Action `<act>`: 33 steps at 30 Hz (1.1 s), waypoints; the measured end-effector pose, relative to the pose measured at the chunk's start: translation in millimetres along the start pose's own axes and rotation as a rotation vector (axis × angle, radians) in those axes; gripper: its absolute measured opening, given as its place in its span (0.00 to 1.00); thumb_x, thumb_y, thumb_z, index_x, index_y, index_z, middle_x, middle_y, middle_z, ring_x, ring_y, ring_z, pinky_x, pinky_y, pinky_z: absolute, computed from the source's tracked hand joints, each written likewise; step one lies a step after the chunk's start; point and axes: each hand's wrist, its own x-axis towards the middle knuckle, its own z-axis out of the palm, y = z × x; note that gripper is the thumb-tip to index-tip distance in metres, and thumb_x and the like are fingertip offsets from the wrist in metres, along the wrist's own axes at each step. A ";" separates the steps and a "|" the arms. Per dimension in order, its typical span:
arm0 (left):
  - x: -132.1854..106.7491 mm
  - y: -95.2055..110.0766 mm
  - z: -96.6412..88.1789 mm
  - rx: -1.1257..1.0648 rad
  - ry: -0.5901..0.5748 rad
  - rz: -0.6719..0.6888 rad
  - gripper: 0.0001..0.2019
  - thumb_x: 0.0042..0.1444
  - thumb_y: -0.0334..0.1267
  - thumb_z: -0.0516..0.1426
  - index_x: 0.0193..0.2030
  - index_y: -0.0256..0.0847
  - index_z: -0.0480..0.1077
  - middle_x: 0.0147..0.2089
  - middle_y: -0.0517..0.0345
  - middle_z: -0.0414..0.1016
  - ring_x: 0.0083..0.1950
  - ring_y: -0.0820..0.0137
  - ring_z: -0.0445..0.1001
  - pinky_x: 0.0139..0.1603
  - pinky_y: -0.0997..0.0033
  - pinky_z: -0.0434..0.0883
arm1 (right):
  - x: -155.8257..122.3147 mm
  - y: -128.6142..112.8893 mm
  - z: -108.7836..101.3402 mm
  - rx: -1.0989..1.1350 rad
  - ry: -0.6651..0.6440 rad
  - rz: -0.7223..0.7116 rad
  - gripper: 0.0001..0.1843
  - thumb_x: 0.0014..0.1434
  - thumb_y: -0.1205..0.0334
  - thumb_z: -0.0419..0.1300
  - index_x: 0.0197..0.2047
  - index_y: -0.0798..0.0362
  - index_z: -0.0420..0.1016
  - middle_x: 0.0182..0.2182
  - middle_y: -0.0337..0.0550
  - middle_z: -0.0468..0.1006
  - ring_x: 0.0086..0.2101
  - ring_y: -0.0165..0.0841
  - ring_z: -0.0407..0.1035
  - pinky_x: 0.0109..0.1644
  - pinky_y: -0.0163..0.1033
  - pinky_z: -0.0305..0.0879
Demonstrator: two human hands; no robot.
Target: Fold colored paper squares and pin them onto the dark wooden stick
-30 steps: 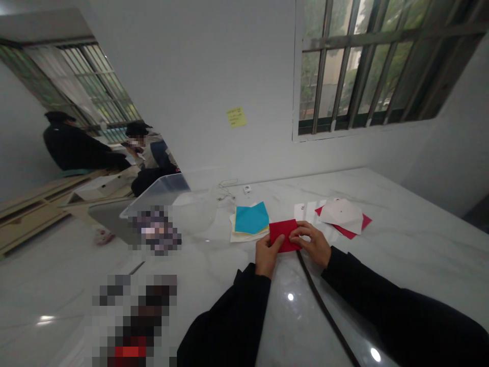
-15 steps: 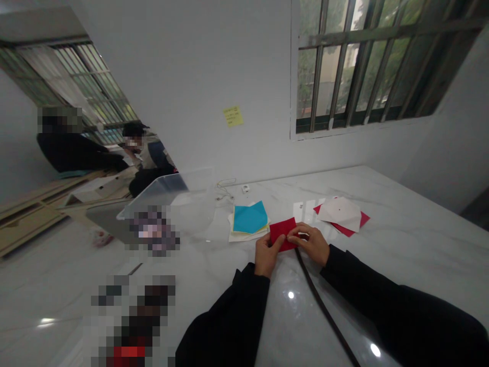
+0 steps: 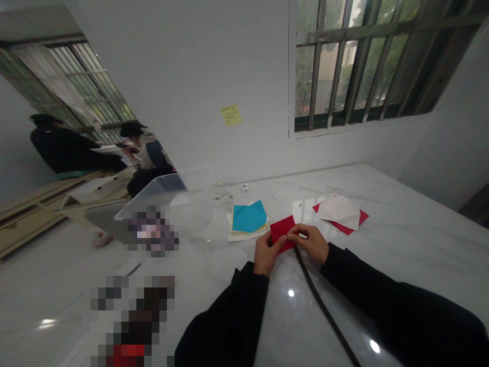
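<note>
At the marble tabletop (image 3: 401, 224), left hand (image 3: 265, 253) and right hand (image 3: 309, 243) pinch a small red paper rectangle (image 3: 281, 230) between them, fingertips (image 3: 293, 232) close together along its lower edge. Paper stands clear above both hands. Dark cable (image 3: 324, 311) runs just below. Blue paper square (image 3: 249, 216) on white sheets (image 3: 244, 236) lies near left hand.
</note>
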 end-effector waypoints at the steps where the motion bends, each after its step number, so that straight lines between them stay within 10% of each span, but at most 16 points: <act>1: 0.0 0.2 0.1 0.001 -0.005 0.002 0.23 0.46 0.46 0.67 0.46 0.33 0.77 0.46 0.45 0.81 0.46 0.57 0.79 0.48 0.61 0.73 | 0.0 -0.1 0.0 -0.007 0.002 -0.008 0.11 0.54 0.53 0.65 0.33 0.53 0.78 0.33 0.43 0.79 0.37 0.37 0.72 0.41 0.41 0.69; 11: -0.6 1.4 1.4 0.027 -0.007 0.025 0.22 0.48 0.48 0.65 0.46 0.33 0.77 0.45 0.46 0.81 0.44 0.59 0.79 0.49 0.61 0.73 | -2.0 0.5 6.1 0.090 0.052 -0.023 0.14 0.53 0.51 0.65 0.35 0.53 0.72 0.34 0.43 0.78 0.35 0.36 0.73 0.41 0.41 0.70; 19: -1.4 -0.3 3.1 -0.002 0.020 0.064 0.22 0.49 0.46 0.65 0.46 0.34 0.76 0.44 0.47 0.81 0.44 0.60 0.79 0.47 0.63 0.74 | -3.8 -2.6 8.3 0.307 0.067 0.036 0.42 0.49 0.54 0.69 0.63 0.47 0.56 0.39 0.44 0.80 0.39 0.39 0.77 0.44 0.46 0.73; 25: -0.9 2.2 2.9 0.039 0.073 0.036 0.21 0.46 0.47 0.67 0.43 0.34 0.78 0.42 0.48 0.81 0.42 0.60 0.79 0.43 0.65 0.74 | -1.1 -5.4 4.8 0.248 -0.026 0.034 0.22 0.50 0.52 0.68 0.46 0.54 0.76 0.43 0.48 0.81 0.43 0.42 0.76 0.50 0.50 0.72; 33: -1.7 7.6 3.0 -0.038 -0.022 0.019 0.22 0.49 0.49 0.64 0.46 0.35 0.76 0.42 0.47 0.80 0.41 0.61 0.78 0.43 0.65 0.74 | 0.9 -27.1 -22.9 0.158 -0.209 0.115 0.21 0.50 0.53 0.69 0.45 0.55 0.79 0.40 0.46 0.82 0.39 0.41 0.77 0.46 0.48 0.73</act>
